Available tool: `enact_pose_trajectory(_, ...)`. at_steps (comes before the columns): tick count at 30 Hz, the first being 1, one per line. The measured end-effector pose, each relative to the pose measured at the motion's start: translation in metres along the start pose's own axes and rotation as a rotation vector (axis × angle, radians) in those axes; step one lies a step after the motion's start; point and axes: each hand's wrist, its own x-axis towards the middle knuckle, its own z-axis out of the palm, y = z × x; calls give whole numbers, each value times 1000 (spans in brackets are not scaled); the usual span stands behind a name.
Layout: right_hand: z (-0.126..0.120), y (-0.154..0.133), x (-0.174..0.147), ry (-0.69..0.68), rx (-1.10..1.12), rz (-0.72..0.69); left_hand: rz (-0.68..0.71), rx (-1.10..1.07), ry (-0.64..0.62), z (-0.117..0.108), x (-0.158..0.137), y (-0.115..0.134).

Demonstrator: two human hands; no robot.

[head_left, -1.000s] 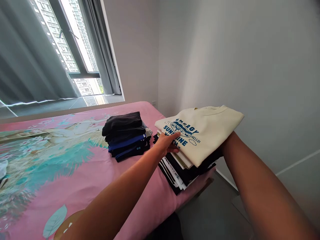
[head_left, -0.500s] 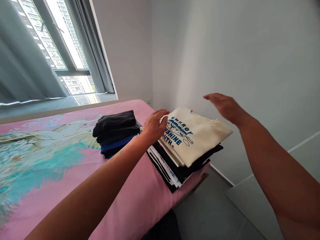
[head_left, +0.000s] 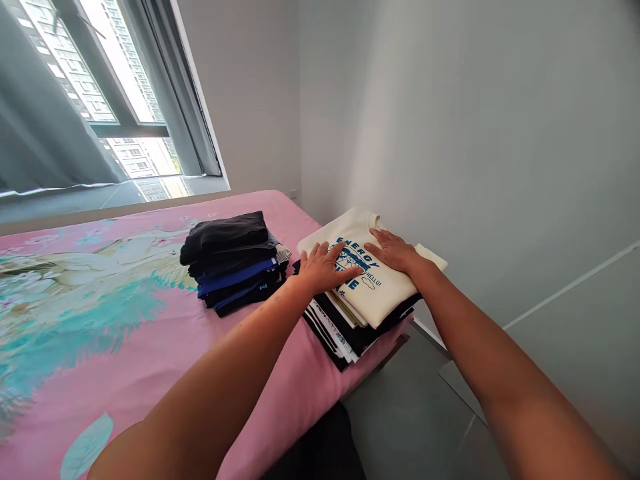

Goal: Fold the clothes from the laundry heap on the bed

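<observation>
A folded cream T-shirt (head_left: 385,303) with blue lettering lies on top of a stack of folded clothes (head_left: 345,343) at the bed's corner. My left hand (head_left: 325,268) rests flat on the shirt's left part, fingers spread over the print. On its upper right part lies my right hand (head_left: 393,250), also flat with fingers apart. Both hands cover some of the lettering. To the left of my left hand stands a second pile of dark folded clothes (head_left: 225,233), black with some blue layers.
The bed (head_left: 200,340) has a pink floral sheet, and both piles stand on it. A grey wall (head_left: 450,133) rises close behind and right of the stack. Grey floor (head_left: 405,413) shows below the bed's edge. A curtained window (head_left: 125,80) is at upper left.
My right hand has come down and left from the air onto the T-shirt. My left hand has moved from the shirt's left edge onto its print, fingers now spread.
</observation>
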Motion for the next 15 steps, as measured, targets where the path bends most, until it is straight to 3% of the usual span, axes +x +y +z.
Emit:
enact_pose_trajectory(4,3,-2,-1,6,-24,-14,19,-55,83,4,-30,-7)
enact_pose_trajectory(7,5,0,0,8,-37,1,-4,13,185,18,-86,-35)
enact_pose_trajectory(11,4,0,-2,16,-88,1,-192,160,190,39,-188,-105)
enact_pose_trajectory(15,-7,-6,-3,75,-135,49,-445,292,272,36,-296,-187)
